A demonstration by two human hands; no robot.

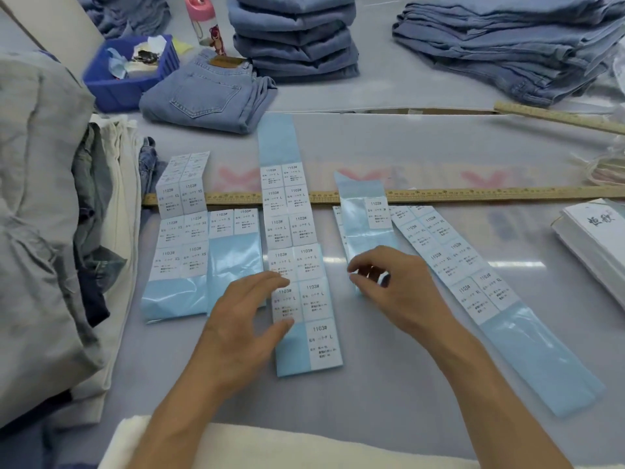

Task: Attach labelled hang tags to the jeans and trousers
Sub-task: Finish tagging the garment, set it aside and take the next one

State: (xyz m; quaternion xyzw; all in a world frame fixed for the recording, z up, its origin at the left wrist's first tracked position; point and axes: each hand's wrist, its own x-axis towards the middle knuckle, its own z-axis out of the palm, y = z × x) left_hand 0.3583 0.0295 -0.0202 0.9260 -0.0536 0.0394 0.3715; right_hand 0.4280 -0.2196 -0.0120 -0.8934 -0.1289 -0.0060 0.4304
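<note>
1. Head view. Five strips of white size labels on pale blue backing are laid side by side on the grey table [439,157], crossing a wooden ruler [473,193].
2. The left hand [243,319] is spread flat, fingers straight, resting on the lower end of the L label strip [297,265]; nothing is gripped.
3. The right hand [395,286] is held over the near end of the nearly empty strip [367,214], fingers curled. The thumb and forefinger seem to pinch the strip's edge, though this cannot be told for certain.
4. The XS strip [179,238] and S strip [235,252] lie left; the XL strip [473,282] lies right.
5. A stack of hang tags [595,231] sits at the right edge.
6. Folded jeans [209,96] and two jeans piles [294,35] lie at the far side, beside a blue bin [111,82].
</note>
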